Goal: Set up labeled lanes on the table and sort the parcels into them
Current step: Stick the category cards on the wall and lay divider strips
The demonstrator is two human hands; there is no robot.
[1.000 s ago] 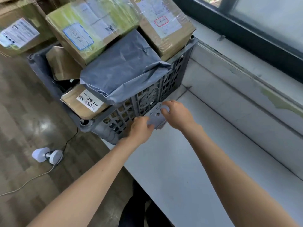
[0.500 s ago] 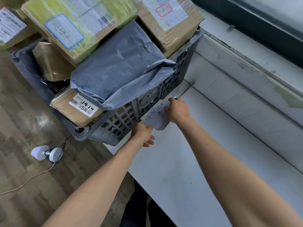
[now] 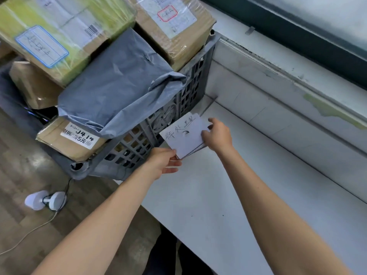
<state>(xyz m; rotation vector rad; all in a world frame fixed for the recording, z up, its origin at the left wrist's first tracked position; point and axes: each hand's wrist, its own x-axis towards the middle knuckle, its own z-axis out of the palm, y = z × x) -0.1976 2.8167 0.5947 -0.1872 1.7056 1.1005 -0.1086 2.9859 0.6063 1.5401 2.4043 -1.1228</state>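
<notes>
Currently, the right hand [image 3: 218, 135] grips the right edge of the label cards [image 3: 183, 136], fingers curled round the stack. The left hand [image 3: 161, 164] pinches the near corner, thumb above, fingers below. The stack is held over the white table [image 3: 218, 195], just beside the grey crate [image 3: 137, 144] of parcels [image 3: 119, 86].

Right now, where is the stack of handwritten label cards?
Mid-frame in the head view, the label cards are held between the left hand and right hand, over the left end of the white table, beside the grey crate.
</notes>
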